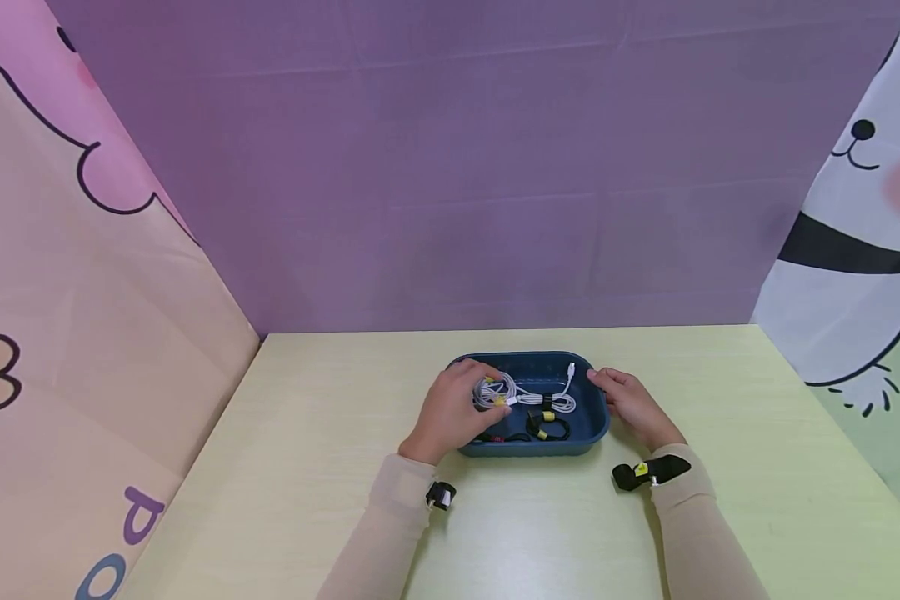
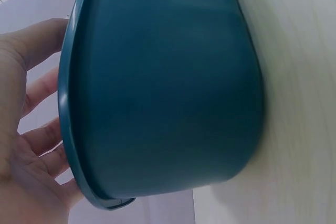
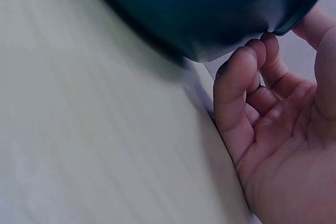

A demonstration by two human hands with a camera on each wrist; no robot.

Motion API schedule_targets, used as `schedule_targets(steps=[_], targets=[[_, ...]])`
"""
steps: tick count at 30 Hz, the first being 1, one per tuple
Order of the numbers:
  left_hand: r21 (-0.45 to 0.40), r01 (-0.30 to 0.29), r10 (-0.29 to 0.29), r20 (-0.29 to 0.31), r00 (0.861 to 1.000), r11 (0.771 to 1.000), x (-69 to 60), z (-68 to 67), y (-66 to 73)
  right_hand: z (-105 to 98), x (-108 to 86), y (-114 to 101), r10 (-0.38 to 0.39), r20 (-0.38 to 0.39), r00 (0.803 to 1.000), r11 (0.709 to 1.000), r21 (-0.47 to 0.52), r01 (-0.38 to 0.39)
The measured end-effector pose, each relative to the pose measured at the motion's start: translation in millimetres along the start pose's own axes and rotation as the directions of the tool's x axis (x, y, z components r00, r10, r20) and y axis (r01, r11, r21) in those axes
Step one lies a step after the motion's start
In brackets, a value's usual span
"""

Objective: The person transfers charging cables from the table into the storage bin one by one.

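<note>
A dark blue plastic bin [image 1: 596, 421] stands on the table with bundled cables inside. My left hand [image 1: 450, 412] reaches over its left end, thumb and index finger around a coiled white cable [image 1: 498, 388] with yellow bits on it. My right hand [image 1: 633, 404] holds the bin's right rim, thumb on top and fingers curled beneath. Right of the held coil lies another white cable [image 1: 565, 403] with a black tie, its plug pointing up. A black cable [image 1: 547, 427] with yellow bands sits at the near side. In the left wrist view the bin's wall [image 2: 168, 87] hides the held coil.
The pale table [image 1: 330, 467] surrounds the bin. Behind it rises a purple cloth wall [image 1: 450, 183]. Printed cloth panels stand at the left [image 1: 67, 275] and right [image 1: 847, 275]. Another dark cable with red [image 1: 498, 437] lies partly hidden near my left thumb.
</note>
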State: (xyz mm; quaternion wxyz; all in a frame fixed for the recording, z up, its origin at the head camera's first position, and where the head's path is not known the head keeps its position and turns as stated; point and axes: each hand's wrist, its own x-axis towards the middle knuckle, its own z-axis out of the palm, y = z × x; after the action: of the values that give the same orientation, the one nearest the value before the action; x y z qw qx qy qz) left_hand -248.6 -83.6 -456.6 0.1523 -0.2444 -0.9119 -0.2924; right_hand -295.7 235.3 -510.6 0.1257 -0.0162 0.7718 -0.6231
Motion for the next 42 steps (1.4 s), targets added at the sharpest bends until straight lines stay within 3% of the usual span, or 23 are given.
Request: schedule_targets(steps=[9,17,42], targets=[[-0.001,0.005,-0.005,0.036,0.999,1.000,-0.6,5.6,4.2,-0.4,-1.0,-0.3,-0.003,-0.001,1.000,1.000,0.004,0.003],[0.021,-0.031,0.030,0.043,0.999,0.999,-1.9,8.7,7.8,-0.6,-1.7,-1.5,0.002,-0.007,1.000,1.000,-0.012,-0.002],[0.059,-0.025,0.019,0.093,0.995,0.998,-4.3,17.5,16.4,2.3,-2.7,-3.1,0.015,-0.020,1.000,0.999,-0.041,-0.016]])
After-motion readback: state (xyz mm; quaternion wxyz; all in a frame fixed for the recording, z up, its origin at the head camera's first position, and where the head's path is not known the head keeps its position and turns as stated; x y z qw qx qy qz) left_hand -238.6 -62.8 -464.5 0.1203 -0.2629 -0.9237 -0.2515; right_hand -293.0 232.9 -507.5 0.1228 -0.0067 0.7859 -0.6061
